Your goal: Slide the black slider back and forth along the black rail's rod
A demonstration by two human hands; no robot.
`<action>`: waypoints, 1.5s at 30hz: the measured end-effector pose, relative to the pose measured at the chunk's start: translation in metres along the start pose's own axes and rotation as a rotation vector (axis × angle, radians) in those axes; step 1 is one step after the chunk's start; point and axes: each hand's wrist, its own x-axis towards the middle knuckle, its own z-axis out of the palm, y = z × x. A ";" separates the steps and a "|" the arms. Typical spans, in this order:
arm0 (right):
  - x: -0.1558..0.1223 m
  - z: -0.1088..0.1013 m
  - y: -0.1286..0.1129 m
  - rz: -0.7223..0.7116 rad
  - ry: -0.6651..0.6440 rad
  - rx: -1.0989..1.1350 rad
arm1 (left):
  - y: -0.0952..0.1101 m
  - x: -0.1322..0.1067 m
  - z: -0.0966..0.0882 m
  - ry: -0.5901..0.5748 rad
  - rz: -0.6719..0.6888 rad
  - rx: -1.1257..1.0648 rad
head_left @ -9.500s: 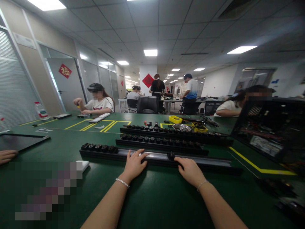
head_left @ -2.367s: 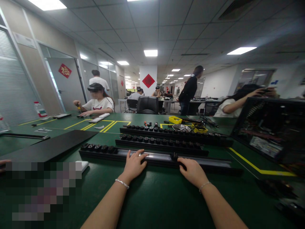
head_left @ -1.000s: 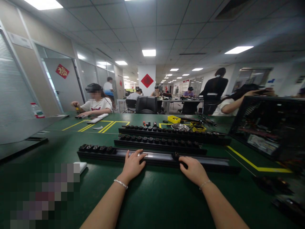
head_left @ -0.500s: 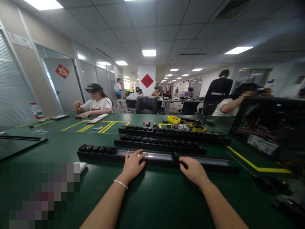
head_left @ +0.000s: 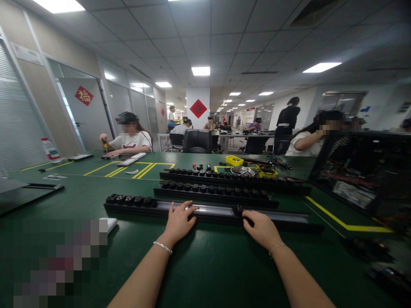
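Observation:
A long black rail point(head_left: 208, 219) lies across the table in front of me, with a shiny strip along its channel. Several round black socket-like modules point(head_left: 128, 199) sit in its left end. My left hand point(head_left: 180, 222) rests on the rail's middle, fingers spread and holding nothing. Farther right, a single black module point(head_left: 237, 209) stands in the channel. My right hand point(head_left: 261, 229) is at that module's right side, fingers curled and fingertips against it; the thumb's exact contact is hard to see.
Two more rails with modules, a middle one point(head_left: 212, 192) and a far one point(head_left: 224, 177), lie beyond. Past them are a yellow tray point(head_left: 234, 161) and a metal dish point(head_left: 243, 171). A dark open case point(head_left: 353, 175) stands right. Co-workers sit across the table.
My hands and the rail look almost unmoved. In the background, walking people have shifted position, and a grey panel now shows at the left edge.

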 end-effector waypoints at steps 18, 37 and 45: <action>0.009 0.020 -0.007 0.250 0.237 0.041 | -0.001 0.000 0.003 0.027 0.007 -0.004; 0.016 0.029 -0.027 0.453 0.213 -0.027 | 0.000 0.000 0.002 0.023 -0.008 -0.007; 0.016 0.028 -0.023 0.444 0.205 0.015 | 0.001 0.000 0.002 0.022 -0.014 -0.014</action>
